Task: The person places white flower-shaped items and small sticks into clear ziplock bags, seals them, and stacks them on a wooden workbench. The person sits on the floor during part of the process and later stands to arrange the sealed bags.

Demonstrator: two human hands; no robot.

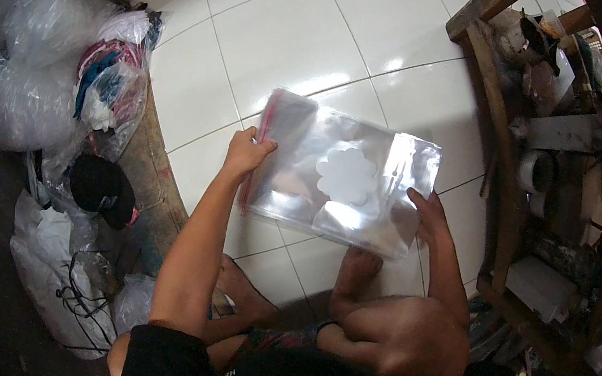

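Note:
Between my two hands is a stack of clear plastic bags (298, 156), held above the tiled floor. A red strip (267, 124) runs along the stack's left edge, and a white flower-shaped patch (348, 175) shows near its middle. My left hand (247, 152) pinches the red-edged side, thumb on top. At the right edge my right hand (429, 212) grips the stack, its thumb on the upper face and its other fingers mostly hidden underneath. Light glares off the shiny plastic.
White floor tiles (278, 35) spread ahead. Large bundles of clear plastic (34, 83) are piled at left, near a black cap (103, 186) and a white sack (47, 274) with a dark cord. A wooden rack (503, 181) holding assorted items stands at right.

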